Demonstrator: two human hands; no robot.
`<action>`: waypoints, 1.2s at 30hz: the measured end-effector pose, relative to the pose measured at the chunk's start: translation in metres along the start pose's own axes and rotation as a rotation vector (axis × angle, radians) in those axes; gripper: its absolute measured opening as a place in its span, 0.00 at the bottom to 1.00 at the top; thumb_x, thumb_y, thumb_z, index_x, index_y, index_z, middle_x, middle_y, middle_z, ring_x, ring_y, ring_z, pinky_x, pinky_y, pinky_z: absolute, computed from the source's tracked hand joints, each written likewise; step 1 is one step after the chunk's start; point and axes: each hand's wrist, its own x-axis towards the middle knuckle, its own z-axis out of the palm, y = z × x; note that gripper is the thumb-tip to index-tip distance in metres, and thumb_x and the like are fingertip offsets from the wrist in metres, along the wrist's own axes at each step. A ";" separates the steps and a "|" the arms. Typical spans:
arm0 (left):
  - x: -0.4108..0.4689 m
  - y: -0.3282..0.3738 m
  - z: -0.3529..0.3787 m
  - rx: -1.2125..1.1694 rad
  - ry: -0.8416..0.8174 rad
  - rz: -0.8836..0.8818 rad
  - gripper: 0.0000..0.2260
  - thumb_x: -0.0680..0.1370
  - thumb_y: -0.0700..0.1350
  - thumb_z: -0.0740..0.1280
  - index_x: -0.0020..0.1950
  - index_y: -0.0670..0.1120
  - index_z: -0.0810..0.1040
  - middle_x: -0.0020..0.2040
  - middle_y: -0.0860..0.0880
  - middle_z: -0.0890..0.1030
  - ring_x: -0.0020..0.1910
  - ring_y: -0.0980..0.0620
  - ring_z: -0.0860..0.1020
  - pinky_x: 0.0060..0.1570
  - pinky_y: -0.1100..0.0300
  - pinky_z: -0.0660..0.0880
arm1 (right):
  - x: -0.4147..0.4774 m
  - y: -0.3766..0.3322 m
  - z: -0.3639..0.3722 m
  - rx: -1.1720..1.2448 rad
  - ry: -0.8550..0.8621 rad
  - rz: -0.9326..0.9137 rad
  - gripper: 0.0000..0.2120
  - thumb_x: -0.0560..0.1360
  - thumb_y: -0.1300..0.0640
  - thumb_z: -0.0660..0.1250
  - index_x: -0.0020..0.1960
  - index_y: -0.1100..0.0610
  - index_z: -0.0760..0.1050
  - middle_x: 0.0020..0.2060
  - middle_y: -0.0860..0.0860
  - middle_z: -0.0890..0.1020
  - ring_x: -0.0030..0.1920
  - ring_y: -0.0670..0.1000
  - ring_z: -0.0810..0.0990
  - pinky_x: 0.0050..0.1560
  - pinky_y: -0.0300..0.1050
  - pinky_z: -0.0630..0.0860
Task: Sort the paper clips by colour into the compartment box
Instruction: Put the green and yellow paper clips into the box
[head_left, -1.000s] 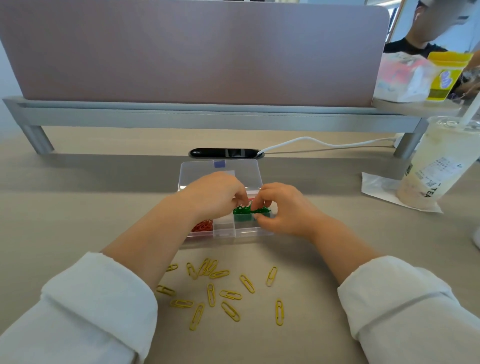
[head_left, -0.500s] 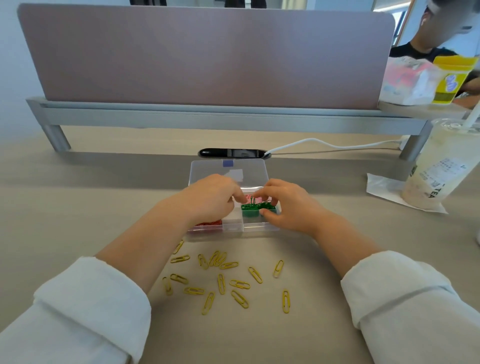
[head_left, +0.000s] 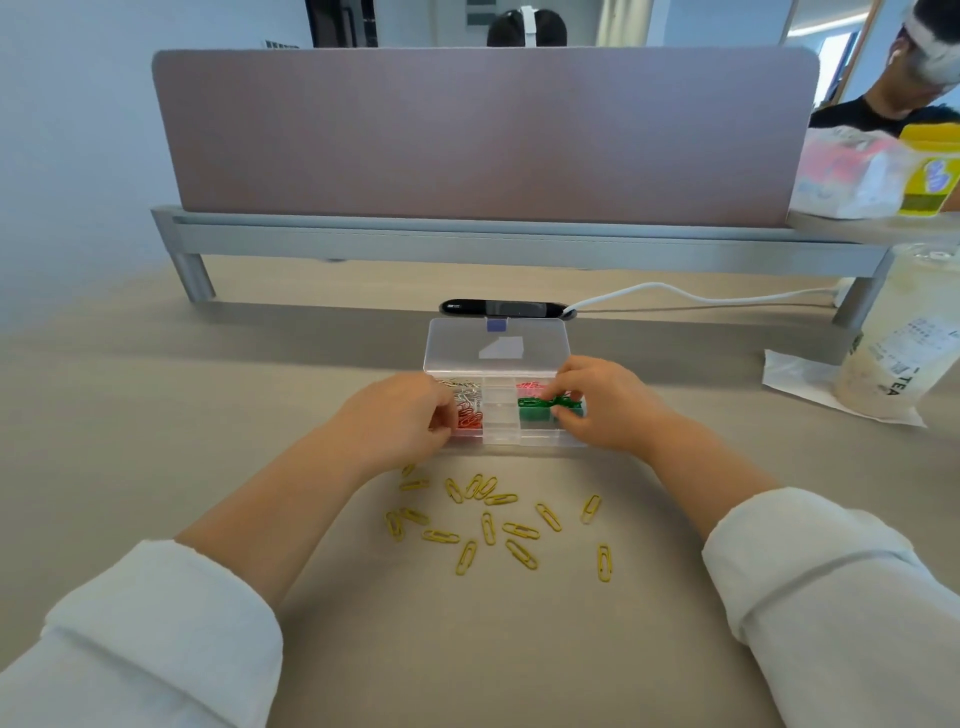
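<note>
**Tabletop**: beige, matt.

**Clear plastic compartment box**: middle of the tabletop, lid hinged open and lying flat toward the far edge. The centre column of compartments shows bare.
- Far-left compartment: silver wire paper clips.
- Near-left compartment: red paper clips.
- Far-right compartment: pink paper clips.
- Right compartment in front of that: green paper clips, piled to the rim.

**Yellow paper clips**: about eighteen, loose and scattered flat on the tabletop between the box and the near edge, unsorted.

**Left hand**: at the box's left end, fingers curled over the red compartment. Whether it grips anything cannot be told.

**Right hand**: at the box's right end, thumb and fingertips pinching the green paper clips over their compartment.

Both forearms are bare, with white sleeves pushed back.

**Black oblong device**: just beyond the lid, with a white cable running toward the right edge.

**Mauve partition panel**: along the far edge, on a grey metal rail.

**Lidded clear plastic cup of milky drink**: right edge, standing on a white paper napkin.
</note>
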 end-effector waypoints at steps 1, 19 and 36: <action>-0.001 -0.001 0.002 -0.020 0.007 0.010 0.06 0.74 0.43 0.64 0.49 0.48 0.80 0.48 0.51 0.78 0.46 0.53 0.75 0.50 0.55 0.74 | -0.001 -0.001 0.000 -0.002 0.002 0.003 0.13 0.74 0.57 0.64 0.58 0.53 0.79 0.52 0.49 0.77 0.53 0.49 0.75 0.55 0.44 0.72; -0.049 -0.014 0.015 -0.397 -0.029 -0.219 0.17 0.76 0.30 0.54 0.53 0.43 0.79 0.50 0.47 0.77 0.51 0.51 0.75 0.54 0.64 0.70 | -0.051 -0.051 -0.014 -0.260 -0.350 0.403 0.13 0.73 0.63 0.60 0.30 0.59 0.69 0.33 0.55 0.79 0.29 0.51 0.72 0.39 0.42 0.74; -0.058 -0.015 0.011 -0.677 -0.014 -0.347 0.16 0.77 0.30 0.54 0.58 0.39 0.77 0.52 0.44 0.78 0.44 0.53 0.77 0.44 0.70 0.72 | -0.050 -0.092 0.011 0.285 -0.248 0.128 0.16 0.80 0.63 0.54 0.63 0.56 0.75 0.61 0.52 0.76 0.56 0.49 0.74 0.51 0.35 0.70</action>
